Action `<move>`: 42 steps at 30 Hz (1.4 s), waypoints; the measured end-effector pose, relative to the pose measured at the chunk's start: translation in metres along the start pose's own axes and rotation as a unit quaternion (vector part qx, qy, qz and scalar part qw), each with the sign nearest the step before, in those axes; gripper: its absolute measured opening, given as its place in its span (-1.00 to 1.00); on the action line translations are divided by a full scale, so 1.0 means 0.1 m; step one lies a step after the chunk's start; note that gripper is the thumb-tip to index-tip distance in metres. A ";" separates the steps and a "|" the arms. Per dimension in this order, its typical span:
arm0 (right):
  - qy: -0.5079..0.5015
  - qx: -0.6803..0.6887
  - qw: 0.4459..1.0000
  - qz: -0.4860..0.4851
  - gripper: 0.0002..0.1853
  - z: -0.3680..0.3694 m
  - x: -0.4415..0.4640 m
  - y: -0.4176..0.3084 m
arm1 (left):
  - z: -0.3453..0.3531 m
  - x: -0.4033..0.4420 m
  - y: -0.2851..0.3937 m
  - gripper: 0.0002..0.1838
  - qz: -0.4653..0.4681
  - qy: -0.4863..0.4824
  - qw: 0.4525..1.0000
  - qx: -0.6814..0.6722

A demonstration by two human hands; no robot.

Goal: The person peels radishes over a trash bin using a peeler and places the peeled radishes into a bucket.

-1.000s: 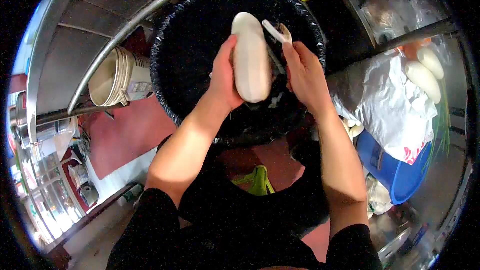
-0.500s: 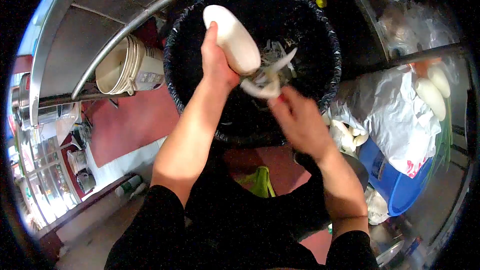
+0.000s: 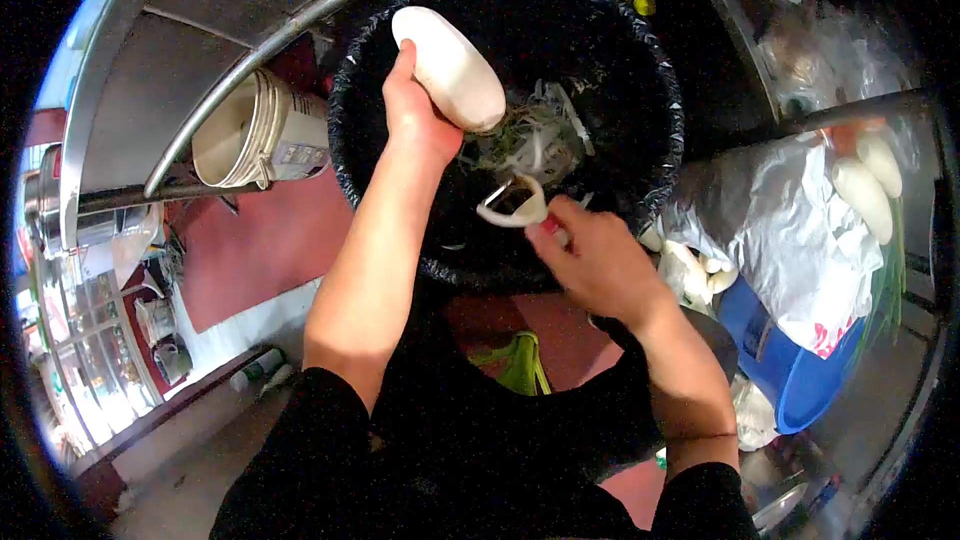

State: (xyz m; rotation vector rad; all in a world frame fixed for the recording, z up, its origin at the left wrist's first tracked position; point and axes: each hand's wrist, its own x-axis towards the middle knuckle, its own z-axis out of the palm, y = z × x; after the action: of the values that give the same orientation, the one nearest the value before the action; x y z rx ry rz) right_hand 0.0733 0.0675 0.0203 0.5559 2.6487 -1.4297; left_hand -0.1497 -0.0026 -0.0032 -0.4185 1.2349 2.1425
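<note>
Head view: pale oblong veg held tilted over black-lined bin, clamped in left grip along its side; peeler clasped in right grip, apart from it; veg prob. heavy, stiff, slippery if wet, best held round mid-length

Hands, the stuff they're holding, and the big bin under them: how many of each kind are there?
Bare hands, left hand and right hand: 2
Smooth white oblong vegetable: 1
White-framed peeler: 1
Round bin lined with black plastic: 1
Total: 5
</note>
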 end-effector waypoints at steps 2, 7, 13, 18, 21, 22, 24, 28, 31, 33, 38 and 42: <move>0.047 0.048 0.998 0.007 -0.75 -0.12 0.05 0.02 | -0.03 -0.02 0.02 -0.36 -0.036 -0.021 0.999 -0.010; 0.146 0.184 0.971 0.049 -0.61 -0.39 0.29 0.14 | 0.10 -0.32 -0.31 -0.32 -0.094 -0.197 0.975 0.032; 0.176 0.182 0.962 0.099 -0.55 -0.49 0.52 0.22 | 0.15 -0.55 -0.66 -0.41 -0.189 -0.217 0.957 0.041; 0.183 0.140 0.973 0.016 -0.63 -0.08 0.24 0.10 | 0.10 -0.29 -0.45 -0.36 -0.108 -0.147 0.983 0.024; -0.091 0.032 0.993 0.072 -0.67 -0.08 0.01 -0.12 | 0.01 -0.04 -0.14 -0.33 -0.047 -0.073 0.996 0.000; -0.089 0.032 0.993 0.068 -0.67 -0.09 0.03 -0.12 | -0.03 0.03 -0.12 -0.31 -0.045 -0.071 0.996 -0.026; 0.005 0.107 0.994 0.024 -0.67 -0.10 0.01 -0.04 | -0.08 0.03 -0.14 -0.30 -0.071 -0.081 0.993 -0.040; 0.091 0.199 0.970 0.108 -0.60 -0.42 0.23 0.14 | 0.09 -0.31 -0.28 -0.25 -0.164 -0.152 0.975 0.007; 0.173 0.171 0.968 0.061 -0.56 -0.45 0.41 0.33 | 0.14 -0.47 -0.54 -0.27 -0.187 -0.223 0.956 0.043; 0.214 0.156 0.963 0.056 -0.53 -0.48 0.50 0.35 | 0.16 -0.56 -0.64 -0.28 -0.199 -0.235 0.949 0.072; 0.179 0.155 0.967 0.097 -0.55 -0.37 0.45 0.30 | 0.11 -0.49 -0.68 -0.37 -0.162 -0.254 0.950 0.082; 0.094 0.076 0.992 0.025 -0.63 -0.14 0.09 0.07 | 0.05 -0.15 -0.26 -0.27 -0.068 -0.163 0.983 0.040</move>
State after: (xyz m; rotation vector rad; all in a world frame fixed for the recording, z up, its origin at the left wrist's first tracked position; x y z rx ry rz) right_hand 0.0691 0.0848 0.0200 0.8032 2.6557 -1.6513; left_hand -0.1209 0.0053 -0.0095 -0.1063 1.0688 1.9448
